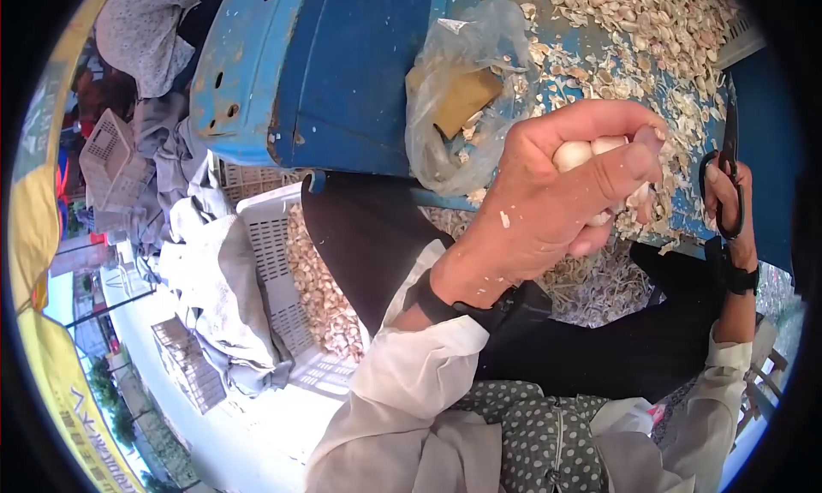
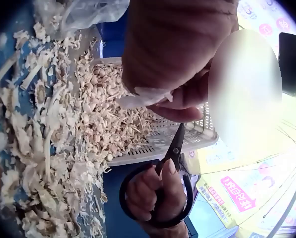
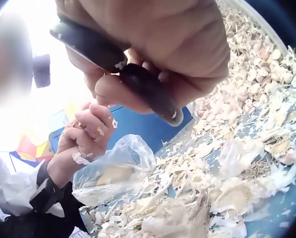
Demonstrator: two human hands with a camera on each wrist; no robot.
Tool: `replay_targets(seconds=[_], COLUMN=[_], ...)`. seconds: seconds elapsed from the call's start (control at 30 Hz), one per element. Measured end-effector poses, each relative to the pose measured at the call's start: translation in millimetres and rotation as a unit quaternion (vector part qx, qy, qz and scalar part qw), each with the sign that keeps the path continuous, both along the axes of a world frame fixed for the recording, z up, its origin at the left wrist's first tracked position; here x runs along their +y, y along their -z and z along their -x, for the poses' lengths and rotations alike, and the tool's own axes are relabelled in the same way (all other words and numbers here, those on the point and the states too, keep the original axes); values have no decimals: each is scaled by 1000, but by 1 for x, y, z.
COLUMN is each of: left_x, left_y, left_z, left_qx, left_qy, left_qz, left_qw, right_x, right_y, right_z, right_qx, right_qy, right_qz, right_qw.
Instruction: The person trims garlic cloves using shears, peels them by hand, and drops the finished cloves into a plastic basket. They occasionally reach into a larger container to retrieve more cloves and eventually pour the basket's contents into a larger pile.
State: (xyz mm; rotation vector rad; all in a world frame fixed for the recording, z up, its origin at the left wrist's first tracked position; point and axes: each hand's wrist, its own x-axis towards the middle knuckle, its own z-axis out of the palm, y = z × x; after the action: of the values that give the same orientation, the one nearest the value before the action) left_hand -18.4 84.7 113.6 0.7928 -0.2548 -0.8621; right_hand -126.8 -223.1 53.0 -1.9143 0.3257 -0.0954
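Note:
My left hand (image 1: 599, 180) is raised over the blue table (image 1: 342, 82) and grips a few white garlic bulbs (image 1: 586, 150) in its curled fingers. In the left wrist view this left hand (image 2: 172, 54) fills the top, with papery skin at its fingers. My right hand (image 1: 728, 197) is at the table's right edge and holds black scissors (image 1: 729, 163), blades up. From below, the scissors (image 2: 175, 148) point up toward the left hand, with the right hand (image 2: 153, 193) through the loops. The right wrist view shows the right hand (image 3: 158, 44) wrapped round the scissors' handle (image 3: 138, 79).
Garlic skins and cut stems (image 1: 651, 30) cover the table's right part. A crumpled plastic bag (image 1: 462, 90) lies on the table near the left hand. A white crate (image 1: 265, 253) with peeled garlic pieces (image 1: 321, 287) stands on the ground by my knees.

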Motion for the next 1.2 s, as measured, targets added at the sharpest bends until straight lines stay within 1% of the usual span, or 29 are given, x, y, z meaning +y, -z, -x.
replay_targets(seconds=[0.07,0.13,0.2,0.27,0.3,0.33,0.37,0.43,0.47,0.5,0.53,0.57,0.6,0.63,0.7,0.73,0.77,0.8,0.83,0.87,0.9,0.93,0.97,1.0,1.03,1.07,1.13,1.17,1.2], left_x=[75,158,225,292,335,364,375,463,465,457,434,401,368,339,281,252,223,191,152,132,102,80,75,45,19,-4,-45,-59,-68], left_y=[-28,-19,-10,34,71,102,116,192,199,194,180,159,137,116,75,58,41,19,-13,-30,-46,-49,-34,-26,-19,-10,22,38,52], left_z=[21,42,62,71,74,79,85,106,117,123,111,92,76,66,54,51,50,48,48,33,21,8,-13,-22,-27,-33,-51,-49,-45], left_qx=[-31,-57,-71,-69,-39,-11,78,113,-96,-302,-309,-199,-78,-80,-169,-169,-253,-334,-344,-424,-446,-469,-472,-467,-343,-213,-67,-30,6], left_qy=[-76,-179,-377,-459,-474,-468,-448,-439,-344,-232,-228,-352,-462,-459,-467,-467,-415,-356,-296,-181,-137,-82,-6,-33,-30,-27,-2,-1,0], left_qz=[-40,26,-158,-372,-433,-438,-456,-509,-645,-733,-727,-649,-548,-545,-446,-444,-385,-322,-327,-312,-267,-225,-189,-165,-172,-178,-160,-148,-139], left_qw=[996,982,910,804,766,767,765,732,675,564,570,644,693,697,745,746,784,811,829,831,843,850,861,868,923,960,985,989,990], right_x=[0,5,1,10,10,10,8,-4,-11,-17,-20,-22,-26,-29,-25,-24,-23,-23,-24,-25,-29,-33,-37,-40,-42,-33,0,13,29], right_y=[5,5,7,-2,-5,-9,-12,-27,-32,-40,-45,-48,-44,-34,-8,9,25,41,56,63,65,66,67,68,67,59,34,29,29], right_z=[11,13,18,13,10,5,1,-7,-12,-21,-33,-48,-66,-86,-128,-150,-167,-179,-189,-195,-197,-197,-193,-185,-175,-167,-137,-126,-114], right_qx=[4,-3,12,1,-4,5,4,18,11,5,1,-3,12,26,40,34,27,24,14,5,5,-8,-19,-15,-31,-46,-115,-138,-147], right_qy=[35,57,51,53,46,42,50,46,46,36,34,31,43,54,89,114,139,140,173,207,210,184,158,162,154,140,145,125,119], right_qz=[40,60,51,15,9,33,29,80,89,110,126,142,162,182,208,276,342,341,377,412,410,403,396,396,218,32,-139,-84,22], right_qw=[999,997,997,998,999,999,998,996,995,993,991,989,986,981,973,954,929,929,910,887,888,896,904,904,963,989,973,979,982])
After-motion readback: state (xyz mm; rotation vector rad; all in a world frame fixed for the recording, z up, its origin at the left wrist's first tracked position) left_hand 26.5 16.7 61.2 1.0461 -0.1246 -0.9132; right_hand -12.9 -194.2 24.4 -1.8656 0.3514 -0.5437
